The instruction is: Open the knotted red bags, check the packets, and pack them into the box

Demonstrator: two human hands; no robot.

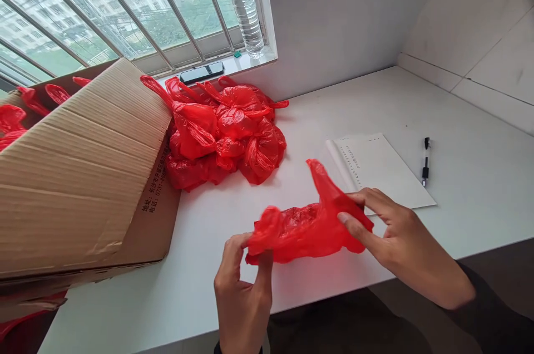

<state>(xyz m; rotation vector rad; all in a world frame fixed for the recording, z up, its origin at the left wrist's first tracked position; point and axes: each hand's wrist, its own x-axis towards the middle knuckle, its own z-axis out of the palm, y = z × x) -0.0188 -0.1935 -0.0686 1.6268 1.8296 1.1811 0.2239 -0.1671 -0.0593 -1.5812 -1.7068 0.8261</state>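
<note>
A red plastic bag (306, 237) hangs between my two hands, just above the near part of the white table. My left hand (246, 281) pinches its left end between thumb and fingers. At the other end, my right hand (387, 226) grips the bag near the base of a handle that sticks up. The bag's mouth is partly open, and crumpled red plastic shows inside; what else it holds I cannot make out. Behind it lies a pile of knotted red plastic bags (229, 131), apart from both hands.
At left stands an open cardboard box (92, 165) with more red bags (31, 101) inside. A notebook (387, 170) and a pen (425, 162) lie at right on the table (467, 187). The windowsill bears a water bottle (248, 14) and a phone (202, 72).
</note>
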